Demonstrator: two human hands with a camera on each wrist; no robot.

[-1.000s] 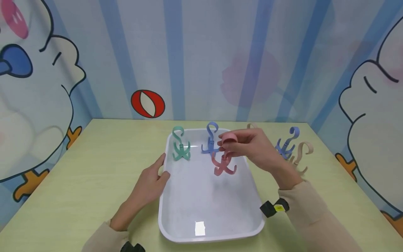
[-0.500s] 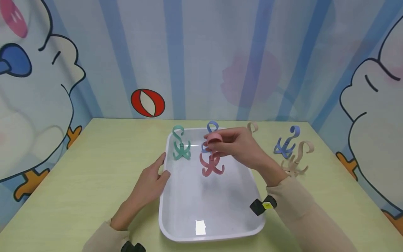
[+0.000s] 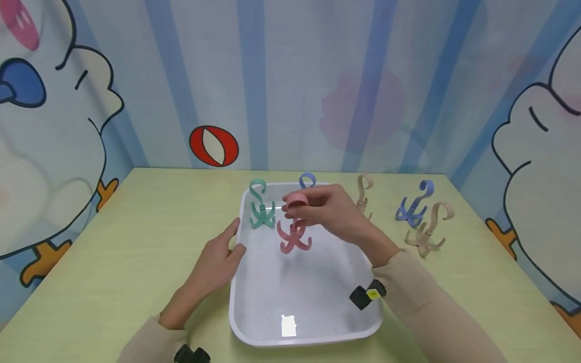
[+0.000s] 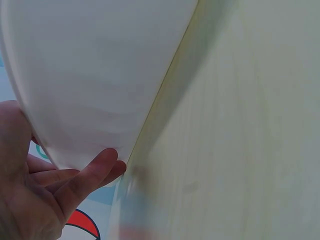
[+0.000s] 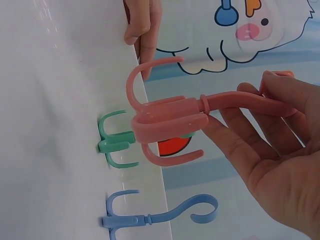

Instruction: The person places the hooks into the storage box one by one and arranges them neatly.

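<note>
My right hand (image 3: 329, 209) pinches a pink four-pronged hanging hook (image 3: 295, 238) by its curved top. The hook hangs prongs down over the far half of a white tray (image 3: 306, 302), and its prongs show large in the right wrist view. My left hand (image 3: 218, 257) holds the tray's left side, thumb at the rim and fingers against the outer wall, as seen in the left wrist view. In the tray's far left corner stands a green hook (image 3: 262, 214). Behind my right hand is a blue hook (image 5: 130, 220), mostly hidden in the head view.
Right of the tray, on the pale yellow table (image 3: 136, 227), stand another blue hook (image 3: 412, 209) and a beige hook (image 3: 424, 239). A second beige hook (image 3: 361, 189) is partly hidden behind my right hand. A striped cartoon backdrop (image 3: 295, 91) rises behind the table.
My right hand has moved left across the tray with the pink hook, nearer the green one. It now covers more of the blue hook and less of the rear beige one. My left hand stays put.
</note>
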